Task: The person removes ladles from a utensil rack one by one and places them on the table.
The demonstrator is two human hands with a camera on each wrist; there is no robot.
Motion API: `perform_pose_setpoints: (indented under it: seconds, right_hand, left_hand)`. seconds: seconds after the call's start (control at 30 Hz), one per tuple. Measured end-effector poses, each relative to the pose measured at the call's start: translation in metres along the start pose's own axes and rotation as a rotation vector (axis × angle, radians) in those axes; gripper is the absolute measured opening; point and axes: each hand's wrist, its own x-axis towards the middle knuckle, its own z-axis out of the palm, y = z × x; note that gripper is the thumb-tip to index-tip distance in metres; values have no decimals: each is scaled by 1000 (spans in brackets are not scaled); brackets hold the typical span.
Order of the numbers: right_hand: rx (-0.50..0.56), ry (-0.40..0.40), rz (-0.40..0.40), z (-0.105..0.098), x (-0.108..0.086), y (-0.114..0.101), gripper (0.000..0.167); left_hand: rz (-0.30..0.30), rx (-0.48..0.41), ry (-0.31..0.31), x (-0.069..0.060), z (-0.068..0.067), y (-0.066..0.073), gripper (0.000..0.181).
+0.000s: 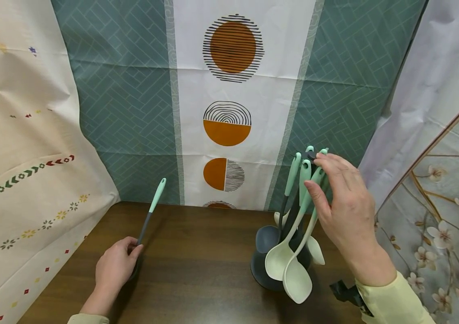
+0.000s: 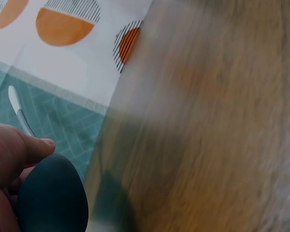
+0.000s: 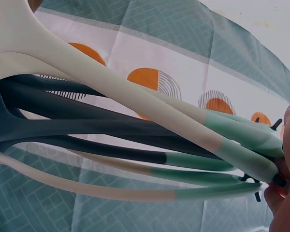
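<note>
My left hand [image 1: 116, 266] grips a dark grey spoon [image 1: 145, 228] low on its shaft, above the wood. Its mint-green handle points up and away. In the left wrist view its smooth oval head [image 2: 53, 195] shows beside my thumb. Over at the right, my right hand [image 1: 344, 204] is at the top of a utensil stand [image 1: 262, 272], thumb and fingers around the mint handle end of a cream ladle [image 1: 279, 260]. Another cream utensil [image 1: 297, 281] with a flatter tip hangs beside it. The right wrist view shows my fingertips by the hooks [image 3: 279, 181].
Several more mint-handled utensils, one with a dark grey head [image 1: 267, 238], hang around the stand. A patterned cloth [image 1: 229, 135] hangs behind the wooden table [image 1: 197, 270]. Cream cloth [image 1: 22, 157] stands at left, a floral curtain [image 1: 432, 234] at right.
</note>
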Motion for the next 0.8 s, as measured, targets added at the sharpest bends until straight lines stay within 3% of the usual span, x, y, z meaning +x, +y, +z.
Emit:
perform_pose_setpoints:
  seconds: [0.43,0.8]
  right_hand:
    - [7,-6,0,0,1,-2,62]
    - [3,-4,2,0,0,-1,62]
  left_hand:
    - [-120,15,-62,7,-17,-25,25]
    - [-184,67,-114,7,-30,-43,24]
